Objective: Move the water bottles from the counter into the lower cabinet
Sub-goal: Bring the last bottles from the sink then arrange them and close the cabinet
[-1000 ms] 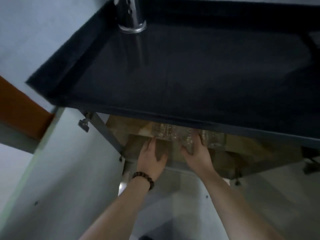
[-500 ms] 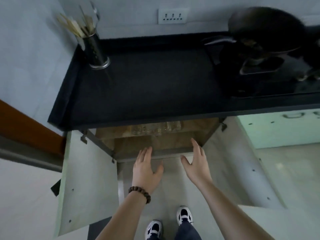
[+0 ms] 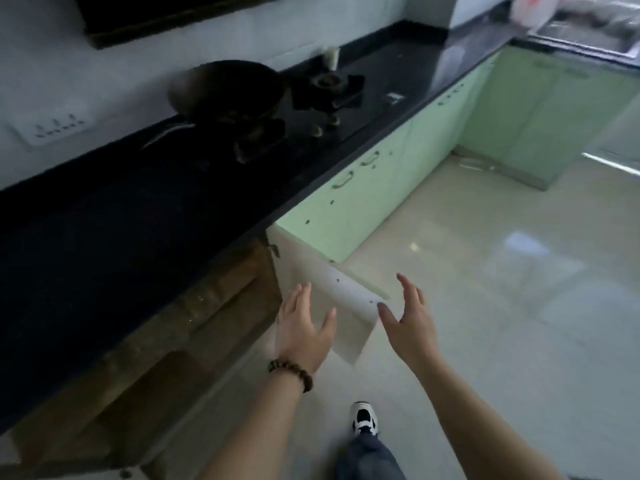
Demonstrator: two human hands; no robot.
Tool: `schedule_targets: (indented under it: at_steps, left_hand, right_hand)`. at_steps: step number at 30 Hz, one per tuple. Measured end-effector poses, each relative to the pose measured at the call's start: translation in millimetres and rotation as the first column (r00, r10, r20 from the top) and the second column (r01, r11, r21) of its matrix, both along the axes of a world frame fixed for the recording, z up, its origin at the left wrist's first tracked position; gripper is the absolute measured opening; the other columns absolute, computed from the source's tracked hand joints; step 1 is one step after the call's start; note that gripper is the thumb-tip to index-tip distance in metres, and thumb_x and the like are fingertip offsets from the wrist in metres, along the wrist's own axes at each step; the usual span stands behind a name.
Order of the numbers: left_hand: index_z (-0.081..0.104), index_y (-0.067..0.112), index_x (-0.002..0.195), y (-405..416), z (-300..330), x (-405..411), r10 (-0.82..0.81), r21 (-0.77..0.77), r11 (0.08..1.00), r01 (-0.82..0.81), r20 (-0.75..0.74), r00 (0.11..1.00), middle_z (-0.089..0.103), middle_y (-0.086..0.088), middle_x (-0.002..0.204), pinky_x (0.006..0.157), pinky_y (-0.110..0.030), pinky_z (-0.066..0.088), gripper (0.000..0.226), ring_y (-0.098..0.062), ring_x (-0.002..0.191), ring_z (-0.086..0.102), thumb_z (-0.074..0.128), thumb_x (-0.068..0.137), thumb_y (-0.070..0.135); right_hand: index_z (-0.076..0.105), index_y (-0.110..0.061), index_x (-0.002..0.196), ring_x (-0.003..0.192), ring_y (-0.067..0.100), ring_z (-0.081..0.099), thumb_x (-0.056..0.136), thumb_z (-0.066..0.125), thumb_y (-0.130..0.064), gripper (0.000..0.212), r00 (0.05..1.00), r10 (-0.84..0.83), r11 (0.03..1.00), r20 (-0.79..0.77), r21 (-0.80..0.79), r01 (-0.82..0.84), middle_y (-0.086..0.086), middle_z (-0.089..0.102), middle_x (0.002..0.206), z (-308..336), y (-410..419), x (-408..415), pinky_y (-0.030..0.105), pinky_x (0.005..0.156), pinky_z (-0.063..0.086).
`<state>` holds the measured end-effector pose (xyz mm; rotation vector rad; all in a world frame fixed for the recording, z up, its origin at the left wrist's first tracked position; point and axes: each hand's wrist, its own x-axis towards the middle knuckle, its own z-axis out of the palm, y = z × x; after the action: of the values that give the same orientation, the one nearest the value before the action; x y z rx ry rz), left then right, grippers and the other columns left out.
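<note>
There is 1 camera, worn on the person's head. It looks forward and down from above. The picture is wide and tilted, so the black counter runs from the bottom left up to the top right. The camera is close to the counter's near edge and to the open lower cabinet under it. The left hand and right hand reach out low in the middle. The floor fills the right side. The far sink corner is blurry.
</note>
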<state>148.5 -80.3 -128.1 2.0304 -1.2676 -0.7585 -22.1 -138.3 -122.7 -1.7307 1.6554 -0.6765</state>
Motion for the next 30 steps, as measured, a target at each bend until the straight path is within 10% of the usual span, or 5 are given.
schedule_targets:
  at_steps: [12, 30]
  left_hand:
    - [0.035, 0.009, 0.147, -160.0, 4.7, -184.3, -0.467, -0.032, 0.875, 0.482, 0.199, 0.861, 0.035, -0.013, 0.153, 0.119, -0.038, 0.019, 0.081, -0.026, 0.145, 0.024, 0.043, 0.078, 0.051]
    - [0.030, 0.016, 0.150, -450.7, 2.8, -405.7, -0.560, 0.060, 0.822, 0.566, 0.261, 0.786, 0.030, -0.007, 0.156, 0.119, -0.036, 0.016, 0.080, -0.021, 0.147, 0.018, 0.041, 0.080, 0.055]
  right_hand:
    - [0.036, -0.010, 0.141, 0.133, 0.023, 0.036, 0.089, 0.059, -0.019, 0.058, 0.877, -0.479, 0.877, 0.039, -0.025, 0.480, 0.012, 0.041, 0.142, -2.6, -58.4, -202.3, 0.027, 0.107, 0.026]
    - [0.036, -0.013, 0.142, 0.134, 0.022, 0.034, 0.090, 0.058, -0.020, 0.056, 0.845, -0.530, 0.848, 0.071, 0.050, 0.528, 0.009, 0.038, 0.144, -9.7, -330.7, -427.6, 0.026, 0.107, 0.025]
